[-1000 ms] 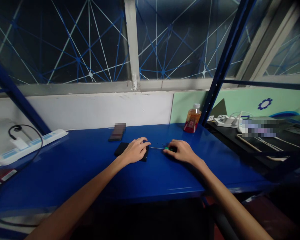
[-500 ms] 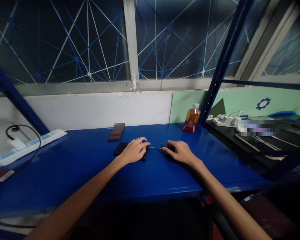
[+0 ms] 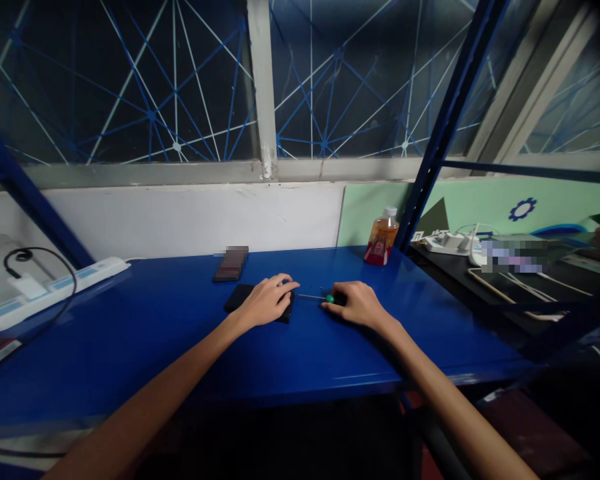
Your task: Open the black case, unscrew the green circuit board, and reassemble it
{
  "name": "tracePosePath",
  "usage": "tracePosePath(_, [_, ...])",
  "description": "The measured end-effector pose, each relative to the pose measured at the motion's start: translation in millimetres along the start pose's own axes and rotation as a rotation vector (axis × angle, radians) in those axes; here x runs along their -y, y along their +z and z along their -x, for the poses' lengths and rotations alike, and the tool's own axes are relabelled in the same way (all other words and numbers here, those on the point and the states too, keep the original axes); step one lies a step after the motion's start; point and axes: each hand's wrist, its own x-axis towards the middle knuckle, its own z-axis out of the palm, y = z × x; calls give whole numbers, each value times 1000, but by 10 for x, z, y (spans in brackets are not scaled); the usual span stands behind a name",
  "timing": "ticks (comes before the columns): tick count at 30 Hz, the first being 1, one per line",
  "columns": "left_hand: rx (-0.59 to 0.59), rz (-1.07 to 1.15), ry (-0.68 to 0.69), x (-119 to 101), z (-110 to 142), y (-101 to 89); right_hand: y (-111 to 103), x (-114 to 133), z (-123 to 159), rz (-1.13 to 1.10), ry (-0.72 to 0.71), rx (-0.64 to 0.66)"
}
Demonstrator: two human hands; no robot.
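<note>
My left hand [image 3: 266, 300] lies over a flat black rectangular case [image 3: 239, 298], holding it down on the blue table. The fingers curve over its right end, the index finger stretched out. My right hand [image 3: 356, 303] is closed round a screwdriver [image 3: 331, 299] with a green handle. Its thin shaft lies almost level and points left at the right edge of the case. Whether the tip touches the case is hidden by my left fingers. A few tiny specks, perhaps screws, lie on the table just beyond the shaft.
A dark, partly blurred slab [image 3: 233, 263] lies behind the case. At the back right stands a bottle of reddish drink [image 3: 381, 239]. A white power strip [image 3: 55, 293] with a black cable is at the left. Blue posts flank the blue table [image 3: 180, 360]; cables lie on a black shelf at right.
The screwdriver's green handle shows more clearly between my right fingers, whose grip has shifted slightly. My left hand stays on the case. Something dark has appeared at the far right edge.
</note>
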Motion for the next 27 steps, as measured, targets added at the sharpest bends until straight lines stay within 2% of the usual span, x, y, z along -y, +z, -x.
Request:
tracePosePath(8, [-49, 88, 4, 10, -1, -13, -22, -17, 9, -12, 31, -21])
tracePosePath(19, [-125, 300, -65, 164, -23, 65, -14, 2, 21, -61, -14, -54])
tracePosePath(24, [-155, 209, -66, 170, -50, -15, -43, -40, 13, -33, 99, -87])
tracePosePath(27, [-100, 121, -38, 133, -145, -75, -59, -75, -2, -7, 219, -170])
